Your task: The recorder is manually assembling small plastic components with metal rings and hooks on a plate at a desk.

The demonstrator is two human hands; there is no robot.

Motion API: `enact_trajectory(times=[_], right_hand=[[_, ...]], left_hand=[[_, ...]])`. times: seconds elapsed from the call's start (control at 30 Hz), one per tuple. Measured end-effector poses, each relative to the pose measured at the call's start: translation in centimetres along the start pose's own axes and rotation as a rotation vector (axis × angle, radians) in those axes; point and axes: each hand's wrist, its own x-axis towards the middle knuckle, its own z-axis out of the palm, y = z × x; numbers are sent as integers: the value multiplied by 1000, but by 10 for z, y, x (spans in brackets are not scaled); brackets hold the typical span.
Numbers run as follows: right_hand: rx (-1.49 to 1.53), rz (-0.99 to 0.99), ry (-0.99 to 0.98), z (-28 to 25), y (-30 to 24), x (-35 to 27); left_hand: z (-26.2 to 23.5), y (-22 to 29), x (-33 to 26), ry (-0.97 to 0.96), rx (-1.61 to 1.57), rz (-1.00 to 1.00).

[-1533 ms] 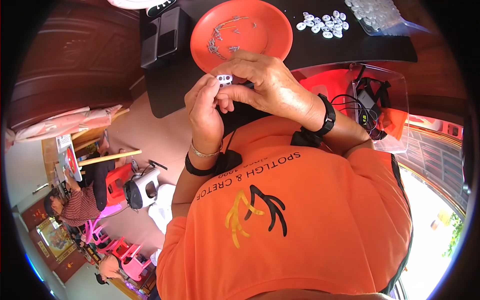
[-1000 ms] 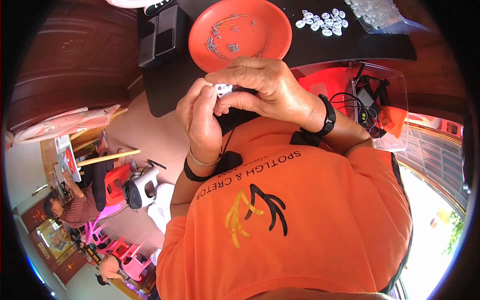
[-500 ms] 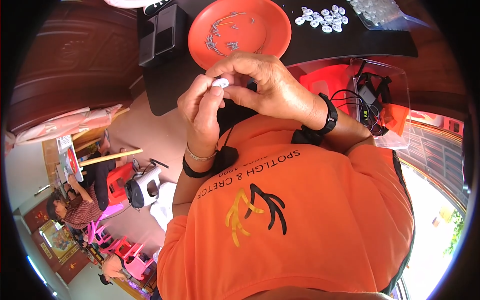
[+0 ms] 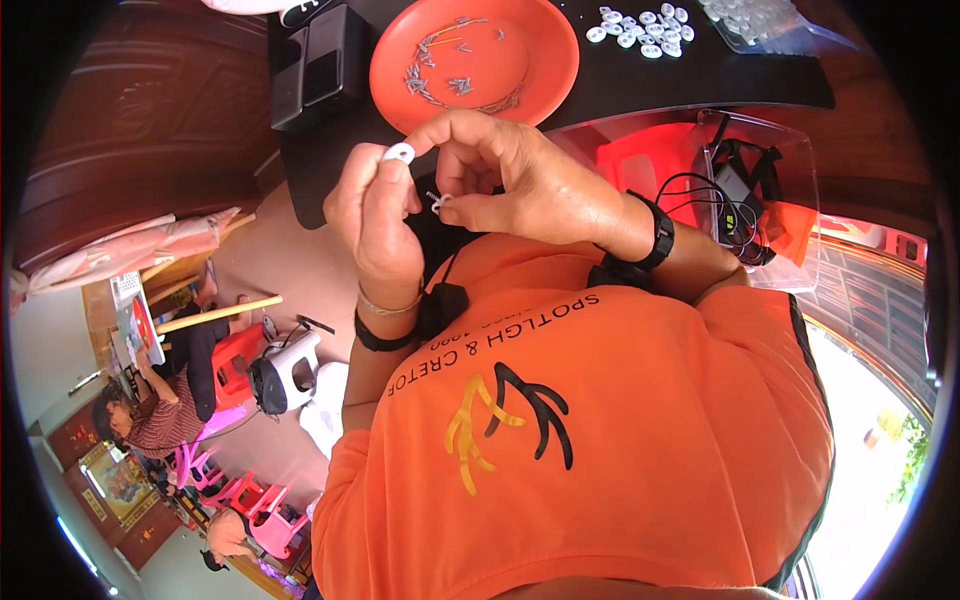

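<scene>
My left hand [image 4: 375, 215] pinches a small white oval plastic piece [image 4: 400, 153] with a dark hole between thumb and fingertips. Close beside it, my right hand [image 4: 525, 185] has a small white curved part [image 4: 441, 203] at the thumb tip, with what looks like a dark threaded screw end beside it. The right index finger reaches toward the oval piece; I cannot tell whether it touches. Beyond the hands, an orange-red plastic plate [image 4: 550, 75] carries small grey screws [image 4: 460, 86]. To its right, several white oval pieces [image 4: 652, 50] lie loose on the black table [image 4: 740, 85].
A dark grey box-shaped device [image 4: 315, 65] stands left of the plate. A clear bag [image 4: 755, 25] of pale parts lies at the far right. Near my right forearm is a clear bin [image 4: 795, 190] with black cables. Other people sit at the left, near red stools [image 4: 238, 362].
My hands have drawn apart a little. The left has moved slightly left and up with the oval piece; the small curved part now shows separately at my right thumb.
</scene>
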Motion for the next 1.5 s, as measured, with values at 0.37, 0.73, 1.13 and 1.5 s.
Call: enact_trajectory(times=[0.37,0.73,1.13,1.5], right_hand=[[255,-6,5,-3,8,8],[278,34,-15,-4,8,7],[249,1,2,-5,11,8],[233,5,31,-5,14,8]], left_hand=[[-2,5,0,-33,-190,-168],[-2,5,-4,-67,-156,-241],[0,0,-4,-111,-123,-209],[-2,0,-5,-130,-76,-234]])
